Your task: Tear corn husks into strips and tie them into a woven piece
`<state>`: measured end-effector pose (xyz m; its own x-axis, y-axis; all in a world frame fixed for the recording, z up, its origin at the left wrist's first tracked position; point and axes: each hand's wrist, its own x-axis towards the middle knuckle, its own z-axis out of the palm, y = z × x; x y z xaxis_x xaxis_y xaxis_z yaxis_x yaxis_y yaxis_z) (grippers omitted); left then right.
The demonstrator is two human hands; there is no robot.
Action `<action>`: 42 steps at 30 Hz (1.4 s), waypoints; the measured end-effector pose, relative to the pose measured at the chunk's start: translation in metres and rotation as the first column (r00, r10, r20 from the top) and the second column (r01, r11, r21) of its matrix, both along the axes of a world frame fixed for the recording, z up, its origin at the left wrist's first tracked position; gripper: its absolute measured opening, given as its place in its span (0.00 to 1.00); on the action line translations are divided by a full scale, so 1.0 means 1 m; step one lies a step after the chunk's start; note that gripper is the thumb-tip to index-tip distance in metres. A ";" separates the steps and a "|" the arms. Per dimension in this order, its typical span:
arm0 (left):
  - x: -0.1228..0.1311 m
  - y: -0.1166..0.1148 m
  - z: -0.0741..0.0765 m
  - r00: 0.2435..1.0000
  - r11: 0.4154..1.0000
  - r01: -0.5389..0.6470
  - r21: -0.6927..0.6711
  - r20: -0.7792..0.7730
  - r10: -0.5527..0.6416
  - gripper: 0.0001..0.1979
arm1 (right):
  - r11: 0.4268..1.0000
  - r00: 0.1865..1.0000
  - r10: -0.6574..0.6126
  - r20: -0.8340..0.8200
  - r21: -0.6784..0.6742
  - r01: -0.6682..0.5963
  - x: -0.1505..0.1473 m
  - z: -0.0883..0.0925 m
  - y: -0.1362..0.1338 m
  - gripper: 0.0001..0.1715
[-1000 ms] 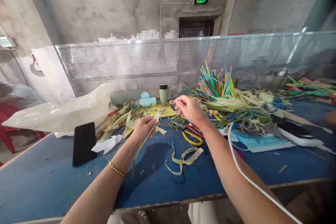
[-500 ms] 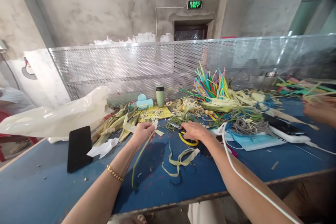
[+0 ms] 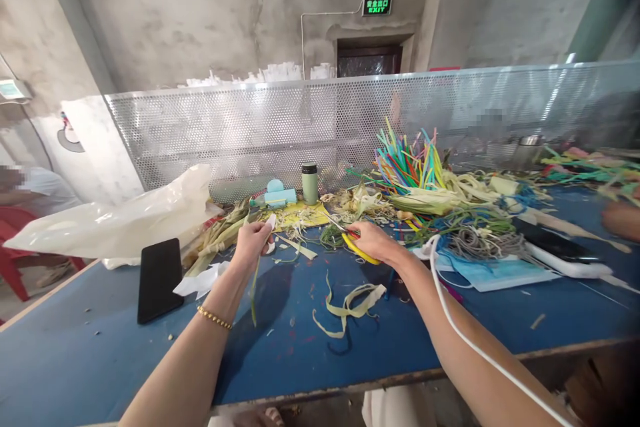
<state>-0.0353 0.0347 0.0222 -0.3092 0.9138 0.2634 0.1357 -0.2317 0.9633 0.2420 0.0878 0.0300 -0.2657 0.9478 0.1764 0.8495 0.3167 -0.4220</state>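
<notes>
We are pinching a leaf strip (image 3: pixel 254 287) in our closed left hand (image 3: pixel 253 240), gripping yellow-handled scissors (image 3: pixel 356 248) in our right hand (image 3: pixel 374 242) just right of those fingers, a green EXIT sign (image 3: pixel 377 7) far beyond.

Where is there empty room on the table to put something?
The blue table is bare at its front-left corner, below the black phone, and at the front right, between the white cable and the face mask. Along the back it is crowded with husks and coloured strips.
</notes>
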 end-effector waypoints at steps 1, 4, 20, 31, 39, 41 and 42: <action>0.002 0.000 -0.002 1.000 1.000 0.010 -0.006 -0.001 -0.010 0.16 | 0.999 0.993 0.006 -0.118 -0.033 -0.010 -0.001 0.002 -0.002 0.18; 0.008 0.001 -0.006 0.999 0.998 0.054 -0.019 -0.002 -0.054 0.16 | 0.972 0.885 0.027 -0.464 -0.195 -0.132 -0.005 0.007 -0.009 0.23; 0.025 -0.008 0.000 0.972 0.972 0.224 -0.070 0.086 -0.218 0.18 | 0.873 0.818 0.210 -0.535 -0.274 -0.403 -0.057 0.010 -0.045 0.33; 0.021 -0.005 -0.004 0.965 0.958 0.250 -0.142 0.115 -0.235 0.18 | 0.894 0.840 0.280 -0.464 -0.192 -0.404 -0.058 -0.006 -0.035 0.29; 0.012 0.000 -0.009 0.975 0.970 0.214 -0.115 0.080 -0.206 0.14 | 0.971 0.912 0.195 -0.360 0.200 -0.129 -0.029 0.004 0.003 0.26; 0.014 -0.002 -0.009 0.975 0.970 0.221 -0.102 0.045 -0.217 0.14 | 0.978 0.957 0.102 -0.270 0.203 -0.047 -0.019 0.006 0.011 0.26; 0.015 -0.004 -0.008 0.974 0.969 0.227 -0.096 0.026 -0.225 0.14 | 0.981 0.980 0.028 -0.195 0.194 0.010 -0.016 0.006 0.012 0.26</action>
